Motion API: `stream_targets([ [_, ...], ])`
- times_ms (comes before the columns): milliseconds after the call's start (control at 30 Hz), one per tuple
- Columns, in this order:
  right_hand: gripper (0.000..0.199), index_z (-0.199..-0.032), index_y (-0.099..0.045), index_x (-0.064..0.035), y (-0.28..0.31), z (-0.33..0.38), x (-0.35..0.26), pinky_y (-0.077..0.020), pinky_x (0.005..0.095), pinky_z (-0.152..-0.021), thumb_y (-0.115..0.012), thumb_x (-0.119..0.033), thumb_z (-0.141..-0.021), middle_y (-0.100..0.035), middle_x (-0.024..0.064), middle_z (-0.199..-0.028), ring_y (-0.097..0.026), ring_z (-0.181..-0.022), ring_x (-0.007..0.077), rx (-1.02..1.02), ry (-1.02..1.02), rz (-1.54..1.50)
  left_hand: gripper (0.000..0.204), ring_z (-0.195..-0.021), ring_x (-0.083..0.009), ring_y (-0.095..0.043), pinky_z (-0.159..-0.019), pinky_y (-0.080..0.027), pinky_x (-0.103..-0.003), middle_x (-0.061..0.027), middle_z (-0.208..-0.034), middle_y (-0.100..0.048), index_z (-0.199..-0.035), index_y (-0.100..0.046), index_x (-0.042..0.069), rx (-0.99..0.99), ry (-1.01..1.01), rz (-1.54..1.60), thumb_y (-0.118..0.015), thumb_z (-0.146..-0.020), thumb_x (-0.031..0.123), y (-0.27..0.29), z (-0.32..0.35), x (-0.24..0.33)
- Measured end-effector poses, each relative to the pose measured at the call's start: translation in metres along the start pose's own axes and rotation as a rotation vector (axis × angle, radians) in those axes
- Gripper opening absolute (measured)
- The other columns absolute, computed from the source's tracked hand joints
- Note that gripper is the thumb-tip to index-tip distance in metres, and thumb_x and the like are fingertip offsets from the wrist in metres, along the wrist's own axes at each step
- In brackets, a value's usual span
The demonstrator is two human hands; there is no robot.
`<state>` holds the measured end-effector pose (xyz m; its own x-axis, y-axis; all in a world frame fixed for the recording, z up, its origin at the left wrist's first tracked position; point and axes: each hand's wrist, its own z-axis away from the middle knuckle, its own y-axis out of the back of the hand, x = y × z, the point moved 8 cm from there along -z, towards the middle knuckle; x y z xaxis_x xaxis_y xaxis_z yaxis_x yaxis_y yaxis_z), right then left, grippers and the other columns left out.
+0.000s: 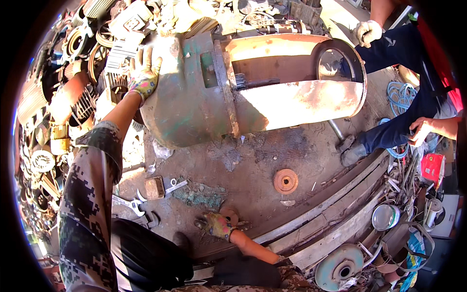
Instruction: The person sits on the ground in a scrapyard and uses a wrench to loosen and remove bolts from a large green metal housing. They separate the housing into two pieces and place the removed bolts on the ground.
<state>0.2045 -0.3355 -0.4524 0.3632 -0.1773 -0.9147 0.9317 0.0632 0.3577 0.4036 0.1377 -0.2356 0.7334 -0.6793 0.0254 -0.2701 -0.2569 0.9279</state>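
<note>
Hands, two: left hand [143, 78] on drum [243, 87], right hand [216, 225] on disc [228, 214].

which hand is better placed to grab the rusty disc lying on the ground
Right, probably. The right hand is low, on the ground by a small round part, a short reach from the disc. The left hand is up, pressed flat against the big drum, far from the disc.

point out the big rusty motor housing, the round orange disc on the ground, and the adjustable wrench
big rusty motor housing [194, 97], head view, green-stained side wall
round orange disc [285, 181], head view, centre hub
adjustable wrench [130, 203], head view, handle near jaw
</note>
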Motion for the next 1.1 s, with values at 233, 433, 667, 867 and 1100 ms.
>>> stream_targets([
  [233,0.047,-0.137,-0.062,-0.0083,0.071,0.040,0.040,-0.0550,0.0464,-0.090,-0.063,-0.036,-0.099,-0.071,0.0187,-0.117,-0.069,-0.106,0.0387,0.135,-0.266,0.105,0.066,-0.148,-0.0472,-0.029,-0.120,-0.029,-0.056,-0.0122,-0.165,-0.031,-0.159,-0.037,0.022,0.165,-0.079,0.048,-0.044,-0.103,0.058,0.026,0.010,0.037],
  [433,0.057,-0.149,-0.052,-0.0128,0.207,0.079,-0.036,-0.0575,0.0436,-0.076,-0.067,-0.029,-0.097,-0.073,0.0180,-0.100,-0.072,-0.086,0.0334,0.480,-0.348,0.169,0.064,-0.153,-0.0410,-0.025,-0.124,-0.024,-0.050,-0.0087,-0.168,-0.029,-0.158,-0.041,0.024,0.123,0.026,0.056,-0.045,-0.103,0.056,0.053,0.011,0.033],
  [667,0.069,-0.160,-0.033,-0.0119,0.422,-0.044,-0.197,-0.0586,0.0405,-0.079,-0.061,-0.029,-0.099,-0.075,0.0210,-0.095,-0.075,-0.083,0.0342,0.686,-0.547,0.787,0.064,-0.156,-0.0381,-0.018,-0.125,-0.021,-0.056,-0.0050,-0.170,-0.025,-0.159,-0.039,0.028,0.055,0.076,0.172,-0.045,-0.103,0.057,0.048,0.021,0.034],
  [867,0.043,-0.135,-0.066,-0.0147,0.388,-0.076,-0.189,-0.0561,0.0454,-0.093,-0.057,-0.038,-0.101,-0.074,0.0219,-0.107,-0.072,-0.104,0.0382,0.408,-0.461,1.075,0.060,-0.151,-0.0382,-0.024,-0.122,-0.026,-0.050,-0.0073,-0.162,-0.031,-0.154,-0.042,0.025,0.070,0.012,0.216,-0.050,-0.101,0.052,0.021,0.015,0.036],
  [1100,0.057,-0.146,-0.055,-0.0155,0.250,0.035,-0.166,-0.0517,0.0478,-0.098,-0.056,-0.049,-0.100,-0.068,0.0177,-0.128,-0.066,-0.116,0.0376,0.048,-0.727,0.741,0.045,-0.130,-0.0336,-0.045,-0.108,-0.038,-0.043,-0.0142,-0.134,-0.052,-0.137,-0.054,0.010,-0.088,-0.176,0.563,-0.058,-0.098,0.034,-0.033,0.040,0.024],
])
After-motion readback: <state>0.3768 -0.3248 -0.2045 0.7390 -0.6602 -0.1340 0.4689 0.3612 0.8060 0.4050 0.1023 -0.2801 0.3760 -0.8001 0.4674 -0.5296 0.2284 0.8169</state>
